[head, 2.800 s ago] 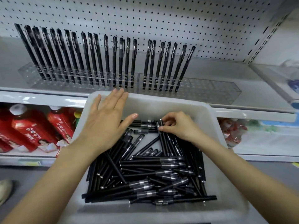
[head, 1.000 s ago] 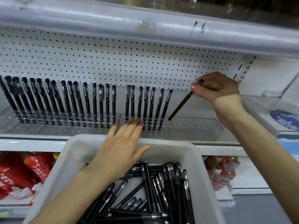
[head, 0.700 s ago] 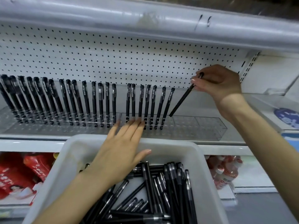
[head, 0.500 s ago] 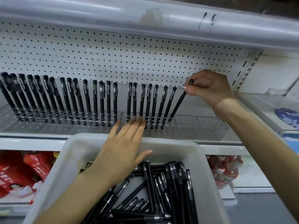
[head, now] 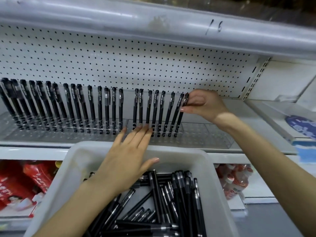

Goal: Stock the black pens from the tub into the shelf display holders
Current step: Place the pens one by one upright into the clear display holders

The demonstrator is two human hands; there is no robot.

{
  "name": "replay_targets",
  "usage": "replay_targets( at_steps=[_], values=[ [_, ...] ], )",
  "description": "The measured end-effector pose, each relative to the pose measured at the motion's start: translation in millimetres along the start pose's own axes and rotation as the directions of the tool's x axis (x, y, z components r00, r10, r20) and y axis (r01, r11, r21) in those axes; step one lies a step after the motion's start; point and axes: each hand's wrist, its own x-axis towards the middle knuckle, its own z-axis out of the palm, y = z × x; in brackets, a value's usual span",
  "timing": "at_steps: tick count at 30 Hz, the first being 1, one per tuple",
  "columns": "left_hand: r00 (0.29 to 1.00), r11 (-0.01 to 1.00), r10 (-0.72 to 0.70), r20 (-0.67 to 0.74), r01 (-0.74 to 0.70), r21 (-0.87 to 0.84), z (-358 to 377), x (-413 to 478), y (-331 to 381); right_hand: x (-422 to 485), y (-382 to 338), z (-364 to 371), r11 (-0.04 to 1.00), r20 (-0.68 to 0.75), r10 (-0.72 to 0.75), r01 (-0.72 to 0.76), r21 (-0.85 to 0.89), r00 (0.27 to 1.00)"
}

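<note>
Thumb and forefinger of the right hand (head: 205, 105) pinch a black pen (head: 179, 118) just under its cap, the other fingers curled loosely behind. That pen stands tilted at the right end of the row of pens (head: 68, 106), its lower tip down in the clear holder (head: 205, 134), just beside its neighbour. The left hand (head: 130, 161) is open and flat, fingers straight and together, thumb spread. Its palm lies over the far rim of the white tub (head: 217, 185) and its fingertips reach the holder's front edge. Under its wrist, loose pens (head: 171, 202) lie heaped in the tub, mostly lengthwise. The holder sits along the front edge of the shelf (head: 266, 127), its cells right of the held pen unfilled, with one gap midway along the row. A white pegboard (head: 119, 57) backs the shelf. Below the shelf's front edge are red packets (head: 20, 183) at the left and small bottles (head: 234, 182) at the right.
</note>
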Motion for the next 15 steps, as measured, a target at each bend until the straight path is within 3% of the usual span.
replay_targets(
  at_steps=[5, 11, 13, 15],
  values=[
    [1.000, 0.995, -0.010, 0.008, 0.011, -0.099, -12, 1, 4, -10, 0, -8, 0.998, -0.009, 0.049, -0.049, -0.036, 0.999],
    [0.997, 0.983, -0.056, -0.061, 0.044, -0.180, -29, -14, 6, -64, -7, -1, 0.981, -0.321, 0.048, 0.016, 0.196, 0.946],
    [0.998, 0.982, -0.065, -0.011, 0.062, -0.179, -30, -25, 1, -90, -6, 19, 0.982, -0.231, 0.039, 0.006, 0.188, 0.972],
    [0.997, 0.984, -0.075, 0.022, 0.078, -0.158, -31, -36, -7, -110, -5, 44, 0.985, -0.024, 0.042, -0.038, 0.170, 0.999]
  ],
)
